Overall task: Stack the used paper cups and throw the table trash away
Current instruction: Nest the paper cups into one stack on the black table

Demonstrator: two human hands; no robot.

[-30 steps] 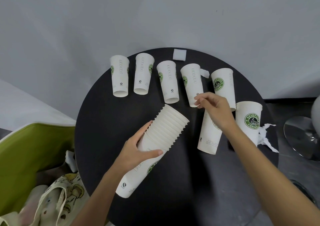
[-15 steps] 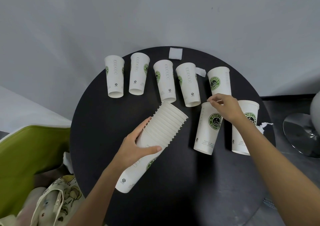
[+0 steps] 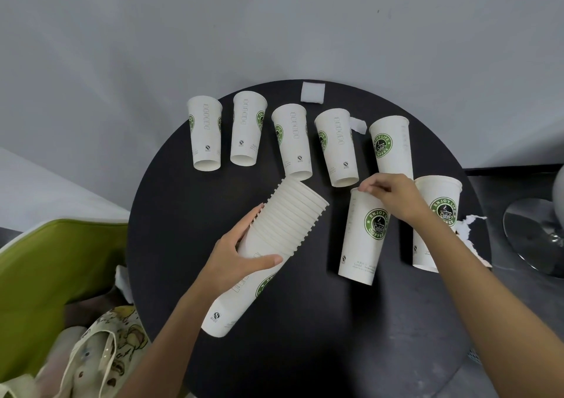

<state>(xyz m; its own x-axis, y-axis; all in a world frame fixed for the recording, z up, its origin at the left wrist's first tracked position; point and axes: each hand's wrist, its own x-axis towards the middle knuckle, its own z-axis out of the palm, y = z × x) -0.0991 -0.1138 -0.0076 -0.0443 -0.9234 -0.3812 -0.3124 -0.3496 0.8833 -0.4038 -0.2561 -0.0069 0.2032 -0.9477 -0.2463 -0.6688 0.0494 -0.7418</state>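
The cup stack (image 3: pixel 293 214) stays tilted above the tabletop (image 3: pixel 305 336), the left hand (image 3: pixel 232 263) gripping its middle with curled fingers (image 3: pixel 247 225). Right of those fingers, the right hand (image 3: pixel 393 196), a second ago by the back-row cups (image 3: pixel 290 144), now pinches the far rim of the logo cup (image 3: pixel 363 239).

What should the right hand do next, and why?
Probably the right hand should lift the paper cup it pinches by the rim and slide it base-first into the open mouth of the cup stack. The left hand grips that stack tilted, its mouth turned toward the cup, so the path looks short and unobstructed.
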